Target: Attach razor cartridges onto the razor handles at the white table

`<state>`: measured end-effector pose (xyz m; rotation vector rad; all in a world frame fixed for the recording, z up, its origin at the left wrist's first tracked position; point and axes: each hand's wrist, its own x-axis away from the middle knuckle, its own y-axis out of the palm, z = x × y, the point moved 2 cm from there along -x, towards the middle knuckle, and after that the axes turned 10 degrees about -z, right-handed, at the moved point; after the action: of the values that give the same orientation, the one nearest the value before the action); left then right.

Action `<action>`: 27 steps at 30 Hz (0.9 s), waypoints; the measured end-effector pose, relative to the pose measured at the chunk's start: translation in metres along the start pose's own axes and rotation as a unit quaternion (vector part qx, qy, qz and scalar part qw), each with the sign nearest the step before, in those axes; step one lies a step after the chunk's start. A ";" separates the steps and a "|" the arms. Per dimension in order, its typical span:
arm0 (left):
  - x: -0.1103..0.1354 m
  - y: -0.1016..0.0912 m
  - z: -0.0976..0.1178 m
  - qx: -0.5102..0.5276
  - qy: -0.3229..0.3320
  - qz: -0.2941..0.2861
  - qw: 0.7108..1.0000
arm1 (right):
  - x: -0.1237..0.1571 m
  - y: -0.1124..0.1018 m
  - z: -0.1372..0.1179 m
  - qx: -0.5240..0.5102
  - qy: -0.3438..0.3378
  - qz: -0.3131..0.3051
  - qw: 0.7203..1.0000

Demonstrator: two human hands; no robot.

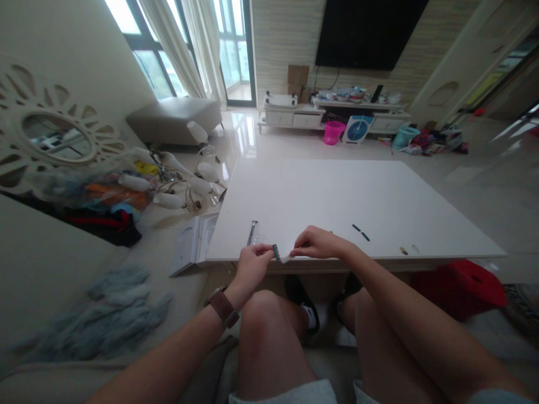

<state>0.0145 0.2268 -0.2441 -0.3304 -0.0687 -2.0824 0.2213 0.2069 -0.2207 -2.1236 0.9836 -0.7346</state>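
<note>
Two hands meet at the near edge of the tabletop (337, 191). Your left hand (251, 266) has its grip pinched narrow on a dark green piece (276, 252), held with its long axis roughly upright, just at that edge. Your right hand (316, 244) lies immediately to the right of it, grip closed on a white bit (287, 258) almost touching the piece. Two spare dark strips (361, 232) lie well apart, farther right, nearer your right hand.

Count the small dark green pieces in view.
3 green pieces: one pinched in the left hand, two lying close together on the table right of the right hand. Hands may hide more.
</note>
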 end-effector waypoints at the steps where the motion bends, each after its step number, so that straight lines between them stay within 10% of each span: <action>1: 0.000 0.000 0.000 0.001 -0.001 0.000 1.000 | 0.000 0.000 0.000 0.001 -0.001 -0.006 1.000; 6: 0.000 0.000 0.001 -0.009 -0.012 0.011 1.000 | 0.001 -0.002 -0.001 -0.011 0.009 0.073 0.997; 11: 0.000 0.000 0.001 0.000 0.001 0.003 1.000 | 0.002 0.002 -0.002 -0.007 -0.004 -0.011 1.000; 17: 0.000 0.000 0.002 -0.011 0.000 0.006 1.000 | 0.000 -0.001 -0.002 -0.046 0.016 0.077 0.996; 22: 0.002 0.000 0.002 0.002 0.000 0.002 1.000 | -0.001 0.006 -0.001 -0.043 -0.001 -0.027 0.999; 27: 0.001 0.000 0.002 0.000 0.002 -0.005 1.000 | -0.002 0.005 -0.001 -0.043 0.001 0.034 0.998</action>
<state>0.0145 0.2257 -0.2420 -0.3254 -0.0690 -2.0937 0.2169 0.2056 -0.2244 -2.1523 1.1012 -0.6706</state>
